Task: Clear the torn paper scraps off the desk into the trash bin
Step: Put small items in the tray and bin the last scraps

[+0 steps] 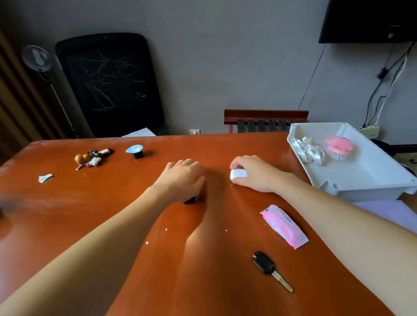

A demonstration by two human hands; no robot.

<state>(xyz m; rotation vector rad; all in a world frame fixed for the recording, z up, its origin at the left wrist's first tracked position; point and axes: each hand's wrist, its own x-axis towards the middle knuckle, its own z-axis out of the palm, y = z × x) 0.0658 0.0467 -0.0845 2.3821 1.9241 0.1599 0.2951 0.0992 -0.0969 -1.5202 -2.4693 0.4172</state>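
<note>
Both grips down on the orange-brown surface [214,296], one of them on paper

We see the right grip [254,172] curled round a white paper wad [238,175], resting on the surface near the white tray [371,181], which carries a silver ribbon [307,150] and a pink brush [339,147]. The left grip [181,179] lies just beside it, knuckles up and fingers bent, with a small dark thing [190,200] showing under its thumb; we cannot tell whether it holds it. One torn scrap [45,178] lies far left, near a key bunch [92,156] and a blue-lidded cup [135,151]. White crumbs [147,242] dot the middle. A pink packet [284,225] and a car key [270,269] lie nearer us.
</note>
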